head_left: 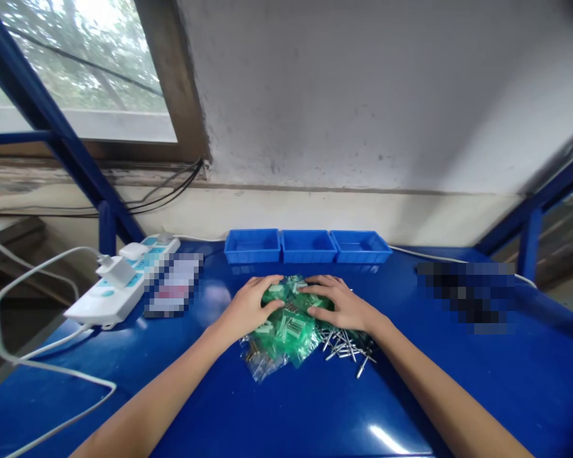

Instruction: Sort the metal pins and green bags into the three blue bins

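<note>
A pile of green plastic bags with small pale and metal parts inside lies mid-table. My left hand rests on the pile's left side, thumb and fingers apart. On its right side lies my right hand, fingers spread over the bags. A clear bag with brass-coloured parts sticks out at the pile's front left. Loose silver metal pins are scattered just below my right hand. Neither hand visibly grips anything.
Three blue trays stand side by side at the back of the blue table. At the left lie a white power strip with plugs and cables, and a blurred flat object. A blurred dark object lies at the right.
</note>
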{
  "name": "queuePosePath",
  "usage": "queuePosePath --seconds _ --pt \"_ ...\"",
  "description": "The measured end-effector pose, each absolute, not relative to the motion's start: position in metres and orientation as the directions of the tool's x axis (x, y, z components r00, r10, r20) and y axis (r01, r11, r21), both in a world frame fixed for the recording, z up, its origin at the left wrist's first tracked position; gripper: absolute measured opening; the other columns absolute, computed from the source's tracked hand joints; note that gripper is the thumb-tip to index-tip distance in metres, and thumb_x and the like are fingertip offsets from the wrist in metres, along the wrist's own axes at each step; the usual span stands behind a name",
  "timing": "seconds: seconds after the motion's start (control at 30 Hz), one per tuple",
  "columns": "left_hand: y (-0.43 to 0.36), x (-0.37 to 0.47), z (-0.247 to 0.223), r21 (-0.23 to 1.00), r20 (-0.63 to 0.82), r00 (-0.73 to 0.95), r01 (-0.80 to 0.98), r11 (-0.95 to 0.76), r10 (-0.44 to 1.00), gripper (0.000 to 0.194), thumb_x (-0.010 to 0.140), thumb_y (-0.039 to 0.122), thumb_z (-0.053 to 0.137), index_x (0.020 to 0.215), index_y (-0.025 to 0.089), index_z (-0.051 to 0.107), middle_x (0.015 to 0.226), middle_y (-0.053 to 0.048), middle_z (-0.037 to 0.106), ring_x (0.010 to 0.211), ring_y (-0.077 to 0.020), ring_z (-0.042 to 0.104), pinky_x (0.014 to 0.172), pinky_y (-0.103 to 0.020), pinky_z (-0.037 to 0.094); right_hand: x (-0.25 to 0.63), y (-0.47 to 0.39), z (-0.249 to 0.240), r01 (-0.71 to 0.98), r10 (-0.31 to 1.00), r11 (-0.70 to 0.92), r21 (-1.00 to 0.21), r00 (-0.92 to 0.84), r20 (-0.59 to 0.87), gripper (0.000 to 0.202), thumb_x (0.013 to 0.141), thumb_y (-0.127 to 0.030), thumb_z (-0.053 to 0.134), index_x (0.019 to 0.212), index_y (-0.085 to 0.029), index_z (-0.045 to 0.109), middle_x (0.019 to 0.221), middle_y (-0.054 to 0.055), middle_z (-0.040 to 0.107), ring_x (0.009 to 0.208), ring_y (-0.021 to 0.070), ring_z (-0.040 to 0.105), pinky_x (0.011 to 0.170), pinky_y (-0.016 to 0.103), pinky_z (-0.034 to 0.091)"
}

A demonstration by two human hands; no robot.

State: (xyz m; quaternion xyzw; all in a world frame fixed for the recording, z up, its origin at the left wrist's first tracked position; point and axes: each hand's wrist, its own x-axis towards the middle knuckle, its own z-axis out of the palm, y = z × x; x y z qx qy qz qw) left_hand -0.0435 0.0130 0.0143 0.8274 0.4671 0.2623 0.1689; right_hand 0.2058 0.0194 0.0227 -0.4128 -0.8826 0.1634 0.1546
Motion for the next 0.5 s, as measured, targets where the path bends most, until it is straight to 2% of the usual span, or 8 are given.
queuePosePath --seconds 0.13,0.23,0.3,0.37,0.43,0.5 --pt "0.015 -0.047 0.016 0.574 0.352 0.374 0.638 -0.514 0.858 0.018 0.086 0.018 0.052 0.099 0.023 0.063 0.109 -0.004 0.063 0.102 -0.0200 0.059 0.090 -0.038 0.047 0.204 0.011 0.025 0.689 0.779 0.621 -0.375 -0.596 0.195 0.044 0.082 -0.055 0.052 0.119 -0.032 0.057 0.131 0.008 0.049 0.127 0.0345 0.032 0.099 0.061 0.022" --pt "0.012 -0.047 0.020 0.472 0.592 0.304 0.619 -0.627 0.746 0.021 0.087 0.014 0.049 0.091 0.024 0.067 0.108 -0.005 0.057 0.101 -0.0193 0.055 0.086 -0.038 0.048 0.190 0.005 0.029 0.720 0.833 0.553 -0.420 -0.456 0.313 0.037 0.085 -0.051 0.049 0.106 -0.025 0.064 0.114 0.010 0.057 0.113 0.0305 0.045 0.094 0.053 0.032" --pt "0.006 -0.044 0.026 0.318 0.753 0.281 0.636 -0.703 0.595 0.022 0.086 0.013 0.053 0.091 0.027 0.069 0.094 -0.005 0.052 0.092 -0.0184 0.053 0.077 -0.036 0.048 0.178 -0.001 0.033 0.666 0.878 0.478 -0.573 -0.339 0.337 0.036 0.089 -0.048 0.042 0.096 -0.021 0.066 0.095 0.008 0.062 0.094 0.0240 0.054 0.086 0.046 0.039" --pt "-0.004 -0.038 0.032 0.182 0.836 0.313 0.615 -0.767 0.450 0.025 0.084 0.011 0.055 0.093 0.029 0.070 0.075 -0.002 0.046 0.075 -0.0150 0.049 0.064 -0.029 0.046 0.168 -0.009 0.035 0.512 0.921 0.381 -0.770 -0.282 0.268 0.039 0.091 -0.048 0.037 0.089 -0.021 0.065 0.080 0.004 0.062 0.080 0.0192 0.056 0.078 0.038 0.044" --pt "-0.013 -0.030 0.036 0.110 0.861 0.365 0.544 -0.832 0.353 0.026 0.084 0.009 0.056 0.095 0.028 0.069 0.067 0.001 0.045 0.064 -0.0122 0.046 0.056 -0.025 0.042 0.162 -0.014 0.037 0.326 0.947 0.258 -0.909 -0.274 0.171 0.036 0.089 -0.049 0.041 0.092 -0.021 0.063 0.077 0.002 0.062 0.075 0.0171 0.057 0.071 0.033 0.046" --pt "-0.021 -0.024 0.038 0.084 0.866 0.405 0.458 -0.885 0.292 0.023 0.083 0.008 0.057 0.096 0.024 0.068 0.068 0.000 0.051 0.063 -0.0114 0.049 0.055 -0.024 0.044 0.160 -0.017 0.037 0.160 0.949 0.151 -0.975 -0.298 0.099 0.033 0.084 -0.047 0.052 0.105 -0.022 0.058 0.083 0.002 0.063 0.076 0.0162 0.059 0.069 0.031 0.047"
